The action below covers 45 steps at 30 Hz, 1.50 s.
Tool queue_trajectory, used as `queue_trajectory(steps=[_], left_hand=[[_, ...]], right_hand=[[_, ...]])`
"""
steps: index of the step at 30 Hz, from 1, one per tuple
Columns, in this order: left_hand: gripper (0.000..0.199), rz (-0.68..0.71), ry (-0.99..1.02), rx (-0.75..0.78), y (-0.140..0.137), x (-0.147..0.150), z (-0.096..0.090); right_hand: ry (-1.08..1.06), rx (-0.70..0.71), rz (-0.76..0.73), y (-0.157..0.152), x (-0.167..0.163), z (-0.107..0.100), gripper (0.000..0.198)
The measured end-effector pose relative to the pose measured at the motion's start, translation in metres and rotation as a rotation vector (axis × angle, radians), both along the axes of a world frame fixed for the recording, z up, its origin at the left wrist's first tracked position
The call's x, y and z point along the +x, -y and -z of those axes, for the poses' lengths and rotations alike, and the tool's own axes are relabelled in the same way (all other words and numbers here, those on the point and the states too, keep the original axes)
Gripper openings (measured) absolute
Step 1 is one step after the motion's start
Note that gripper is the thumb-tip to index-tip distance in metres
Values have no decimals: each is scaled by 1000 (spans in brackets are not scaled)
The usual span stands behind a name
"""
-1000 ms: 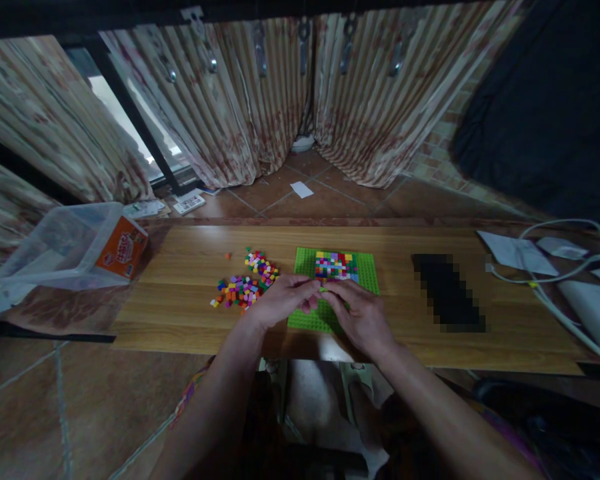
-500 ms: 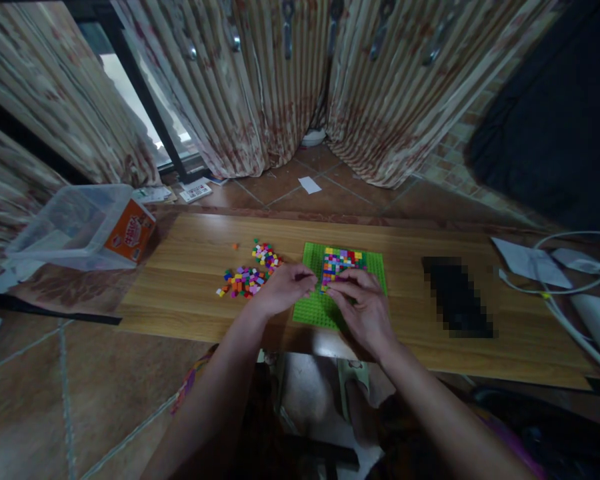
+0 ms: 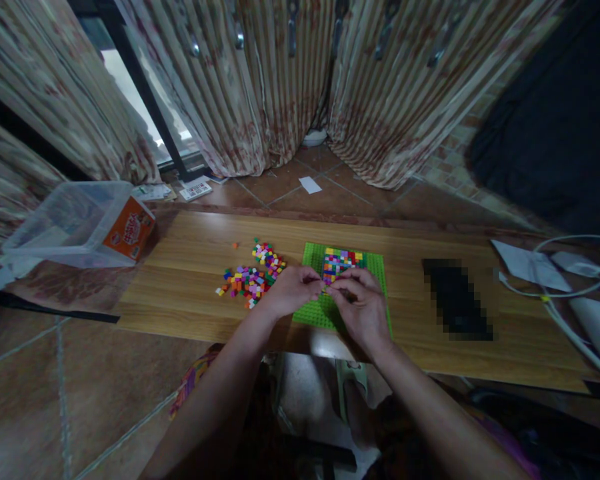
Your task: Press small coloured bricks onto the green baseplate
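A green studded baseplate (image 3: 307, 315) lies on the wooden table. Several rows of small multicoloured toy bricks (image 3: 336, 262) are pressed onto its upper middle. My left hand (image 3: 295, 291) reaches over the plate's left side, fingers pinched at the lower left corner of the brick block. Facing it, my right hand (image 3: 364, 307) is closed in a pinch over the block's lower edge. The fingertips of both hands nearly meet. Whatever sits between them is too small to make out. Loose bricks (image 3: 247, 280) lie piled left of the plate, partly behind my left hand.
A clear plastic bin (image 3: 70, 253) with an orange label stands beyond the table's left end. On the right lie a blurred-out black object (image 3: 457, 300), white cables (image 3: 555, 292) and papers (image 3: 525, 263). One orange brick (image 3: 235, 245) sits apart from the pile.
My left hand has moved right, bringing its fingertips up to those of my right hand. More of the loose pile shows now. The right hand has barely shifted.
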<state>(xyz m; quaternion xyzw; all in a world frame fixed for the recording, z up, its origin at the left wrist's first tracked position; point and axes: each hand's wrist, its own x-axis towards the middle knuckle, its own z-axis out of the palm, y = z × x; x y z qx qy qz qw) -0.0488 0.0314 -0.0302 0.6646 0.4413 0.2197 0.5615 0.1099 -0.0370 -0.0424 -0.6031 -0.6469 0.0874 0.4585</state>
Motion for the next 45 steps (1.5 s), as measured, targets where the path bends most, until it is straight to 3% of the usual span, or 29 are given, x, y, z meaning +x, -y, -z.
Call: queue_trajectory(steps=[9, 13, 18, 21, 24, 27, 35, 41, 45], left_hand=[[15, -49, 24, -71, 0, 5, -2], [14, -83, -13, -16, 2, 7, 1], [15, -96, 15, 52, 5, 7, 4], [22, -122, 29, 75, 1, 0, 1], [26, -247, 101, 49, -7, -13, -6], [22, -438, 211, 53, -18, -27, -16], [20, -900, 492, 158, -31, -71, -36], [22, -961, 591, 126, -27, -90, -41], [18, -946, 553, 120, -26, -91, -39]], right_hand=[[56, -37, 29, 3, -2, 1, 15], [86, -37, 26, 3, -2, 3, 16], [-15, -30, -11, 4, 1, 0, 18], [-114, 12, 51, 2, 9, -6, 19], [-155, 67, 170, -1, 17, -11, 21], [-174, 96, 195, -4, 16, -16, 21], [-58, 39, -97, 3, -26, -23, 16], [188, -83, -309, 2, -54, -8, 15], [354, -147, -285, 1, -61, -1, 13]])
